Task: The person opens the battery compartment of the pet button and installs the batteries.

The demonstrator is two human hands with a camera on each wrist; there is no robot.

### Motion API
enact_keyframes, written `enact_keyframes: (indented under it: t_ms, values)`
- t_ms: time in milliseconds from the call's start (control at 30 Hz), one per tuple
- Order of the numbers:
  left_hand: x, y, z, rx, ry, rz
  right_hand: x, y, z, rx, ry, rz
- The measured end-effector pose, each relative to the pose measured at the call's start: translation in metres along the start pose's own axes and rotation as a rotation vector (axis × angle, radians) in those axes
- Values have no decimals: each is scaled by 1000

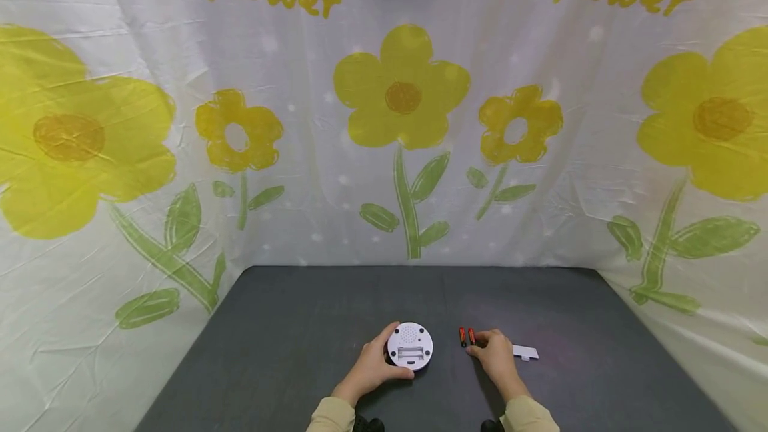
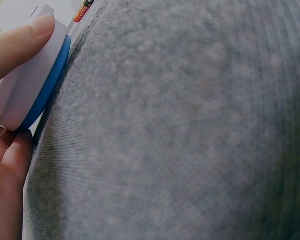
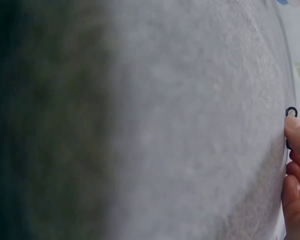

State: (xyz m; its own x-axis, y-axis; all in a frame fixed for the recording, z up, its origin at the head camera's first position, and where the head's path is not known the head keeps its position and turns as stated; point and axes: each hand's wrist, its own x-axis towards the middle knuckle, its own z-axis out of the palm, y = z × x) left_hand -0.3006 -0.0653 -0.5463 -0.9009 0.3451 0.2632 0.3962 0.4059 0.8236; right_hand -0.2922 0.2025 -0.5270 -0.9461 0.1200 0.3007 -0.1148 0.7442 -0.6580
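My left hand (image 1: 373,367) grips a round white device (image 1: 410,334) by its edge, thumb at the near side and fingers round the far side. Its underside faces up, showing small dark feet, speaker holes and an uncovered battery compartment (image 1: 411,353) with no batteries inside. A blue band (image 2: 51,82) runs round the device in the left wrist view. Two red-and-black batteries stand side by side to the right. My right hand (image 1: 497,357) pinches the right battery (image 1: 472,335) between thumb and fingers; the left battery (image 1: 463,336) is just beside it.
A white battery cover (image 1: 527,352) with a small tab lies on the dark grey table (image 1: 336,305), right of my right hand. Behind the table hangs a white curtain (image 1: 312,219) printed with yellow flowers.
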Motion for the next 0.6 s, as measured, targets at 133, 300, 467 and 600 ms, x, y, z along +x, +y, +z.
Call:
enact_keyframes:
  t_ms: [133,300,467,600]
  values:
    - [0,-1,-1,-10,7,20,1,-2,1,18,25,19]
    - [0,-2,-1,-10,16,33,1,-5,5,19,97,7]
    - [-1,0,1,-5,15,29,-2,-7,7,-2,160,31]
    - [-1,3,1,-6,14,19,-2,-6,7,-12,200,56]
